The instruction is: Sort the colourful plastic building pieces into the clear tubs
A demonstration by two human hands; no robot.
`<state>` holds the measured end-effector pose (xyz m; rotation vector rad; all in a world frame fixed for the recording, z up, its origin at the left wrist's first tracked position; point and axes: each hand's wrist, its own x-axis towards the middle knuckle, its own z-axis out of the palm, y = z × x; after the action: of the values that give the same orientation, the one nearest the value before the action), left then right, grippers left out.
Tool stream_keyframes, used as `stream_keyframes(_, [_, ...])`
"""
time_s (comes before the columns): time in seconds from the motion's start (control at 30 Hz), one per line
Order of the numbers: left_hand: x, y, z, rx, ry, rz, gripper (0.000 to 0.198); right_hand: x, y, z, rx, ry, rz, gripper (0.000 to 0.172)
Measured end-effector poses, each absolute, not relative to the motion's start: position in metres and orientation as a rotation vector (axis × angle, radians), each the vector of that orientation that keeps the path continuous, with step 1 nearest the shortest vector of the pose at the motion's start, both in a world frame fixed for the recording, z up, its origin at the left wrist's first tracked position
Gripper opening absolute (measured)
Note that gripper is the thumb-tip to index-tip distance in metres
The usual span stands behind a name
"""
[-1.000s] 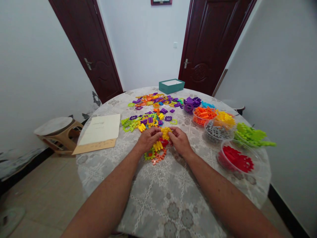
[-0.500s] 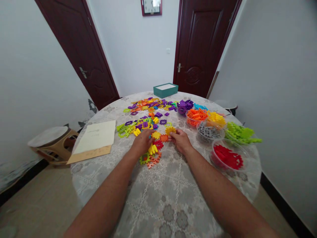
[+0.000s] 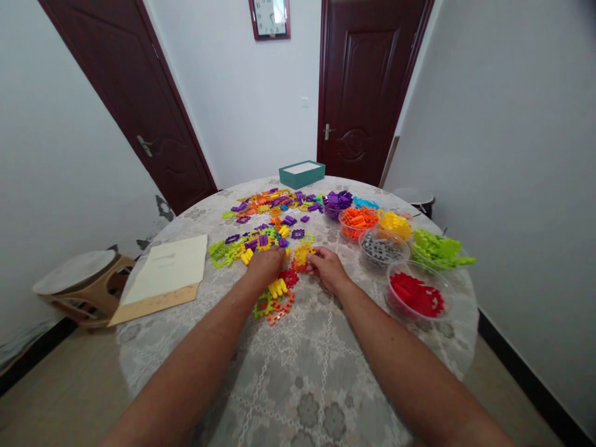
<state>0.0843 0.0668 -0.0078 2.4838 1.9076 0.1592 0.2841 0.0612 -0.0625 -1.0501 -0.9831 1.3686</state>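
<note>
My left hand (image 3: 264, 263) and my right hand (image 3: 326, 268) rest close together on the round table (image 3: 307, 372), with their fingers curled toward a yellow toothed plastic piece (image 3: 302, 252) between them. An orange piece (image 3: 298, 266) lies just under the yellow one. Below my left hand lie a red piece (image 3: 289, 277), a yellow block (image 3: 277, 288), a green piece (image 3: 261, 304) and an orange strip (image 3: 278, 310). Both hands pinch at the yellow piece.
Loose coloured pieces (image 3: 261, 239) spread over the table's middle and back. Clear bowls at right hold red (image 3: 414, 295), grey (image 3: 380, 247), orange (image 3: 357, 220) and purple (image 3: 336, 202) pieces; green pieces (image 3: 437, 247) lie loose. A teal box (image 3: 302, 174), papers (image 3: 164, 273) and a stool (image 3: 77, 285) are nearby.
The camera has tilted up, showing the clock and more of the doors. My hands stayed together on the small cluster, now pinching a yellow piece over the orange one.
</note>
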Motion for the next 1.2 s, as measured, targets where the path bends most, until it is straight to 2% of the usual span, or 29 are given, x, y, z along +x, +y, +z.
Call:
stream_keyframes(0.2, [0.081, 0.050, -0.009, 2.348, 1.937, 0.549, 0.041, 0.285, 0.056, -0.060, -0.931, -1.173, 1.387, 0.038])
stream_keyframes(0.3, [0.078, 0.041, -0.007, 2.007, 1.697, 0.824, 0.037, 0.281, 0.054, -0.058, -0.882, -1.188, 1.428, 0.037])
stream_keyframes(0.43, [0.078, 0.027, 0.001, 1.748, 1.544, 0.898, 0.040, 0.271, 0.057, -0.059, -0.833, -1.108, 1.533, 0.035])
stream_keyframes(0.6, [0.076, 0.013, 0.007, 1.476, 1.525, 0.963, 0.056, 0.264, 0.056, -0.059, -0.807, -1.080, 1.549, 0.036])
stream_keyframes(0.73, [0.069, 0.012, 0.000, 1.461, 1.407, 0.945, 0.063, 0.263, 0.052, -0.050, -0.804, -1.113, 1.556, 0.040])
stream_keyframes(0.8, [0.062, 0.014, -0.004, 1.538, 1.451, 0.989, 0.060, 0.265, 0.049, -0.039, -0.840, -1.151, 1.526, 0.044])
stream_keyframes(0.97, [0.037, 0.023, -0.013, 1.776, 1.899, 1.251, 0.038, 0.292, 0.031, 0.021, -0.965, -1.337, 1.167, 0.050])
stream_keyframes(1.1, [0.023, 0.033, -0.024, 1.669, 2.078, 1.478, 0.032, 0.356, 0.018, 0.083, -1.169, -1.394, 0.648, 0.048])
stream_keyframes(1.2, [0.021, 0.038, -0.031, 1.574, 2.075, 1.517, 0.028, 0.422, 0.029, 0.114, -1.459, -1.466, 0.241, 0.047])
